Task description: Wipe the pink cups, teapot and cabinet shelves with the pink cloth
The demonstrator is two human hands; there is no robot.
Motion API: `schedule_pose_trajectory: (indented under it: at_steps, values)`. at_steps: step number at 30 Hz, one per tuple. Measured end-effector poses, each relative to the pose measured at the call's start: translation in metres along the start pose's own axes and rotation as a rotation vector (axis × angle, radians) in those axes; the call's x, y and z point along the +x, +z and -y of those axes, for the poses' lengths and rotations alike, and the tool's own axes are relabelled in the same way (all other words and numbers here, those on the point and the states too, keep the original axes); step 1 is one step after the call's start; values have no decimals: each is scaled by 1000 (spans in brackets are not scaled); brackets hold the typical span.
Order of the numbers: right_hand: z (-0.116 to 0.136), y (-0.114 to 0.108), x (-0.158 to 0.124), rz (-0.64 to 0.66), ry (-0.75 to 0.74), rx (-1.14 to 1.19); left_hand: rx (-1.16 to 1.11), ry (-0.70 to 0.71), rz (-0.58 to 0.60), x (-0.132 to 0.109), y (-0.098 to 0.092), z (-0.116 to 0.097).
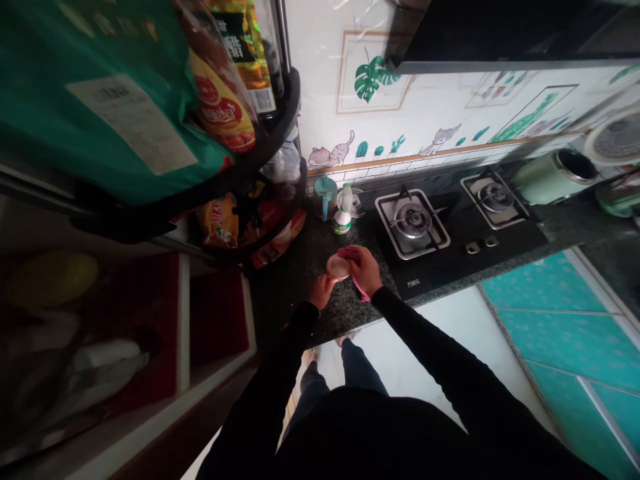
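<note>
Above the dark speckled granite worktop (295, 293), my left hand (320, 291) grips the rim of a small pale bowl (338, 267). My right hand (363, 269) presses a pink cloth (361, 288) against the bowl's far side, and the cloth's end hangs below that hand. The inside of the bowl faces left and shows pale. Its underside is hidden by the cloth and my fingers.
To the right stands a black two-burner gas hob (413, 223). A white spray bottle (343, 219) and a teal cup (325, 193) stand near the wall. A black rack (280, 127) holding packets overhangs the worktop's left side.
</note>
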State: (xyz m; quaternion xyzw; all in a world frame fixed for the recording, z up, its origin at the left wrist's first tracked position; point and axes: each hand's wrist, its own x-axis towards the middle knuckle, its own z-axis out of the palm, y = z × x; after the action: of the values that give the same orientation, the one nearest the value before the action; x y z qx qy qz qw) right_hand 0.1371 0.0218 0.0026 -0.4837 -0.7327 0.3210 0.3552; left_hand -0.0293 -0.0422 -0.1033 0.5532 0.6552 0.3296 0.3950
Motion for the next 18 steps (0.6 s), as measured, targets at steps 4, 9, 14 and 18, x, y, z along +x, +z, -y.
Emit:
schedule_pose_trajectory:
  at_steps: [4,9,14,18]
  values:
    - [0,25,7,269,-312,-126,1,3,11,-2,1,-3]
    - [-23,27,11,310,-363,-206,50,-31,-5,-5,0,-9]
    - [-29,28,10,133,-248,-207,120,-92,-39,-8,0,-14]
    - [-30,31,-6,-18,-84,-222,156,-117,-44,-7,1,-15]
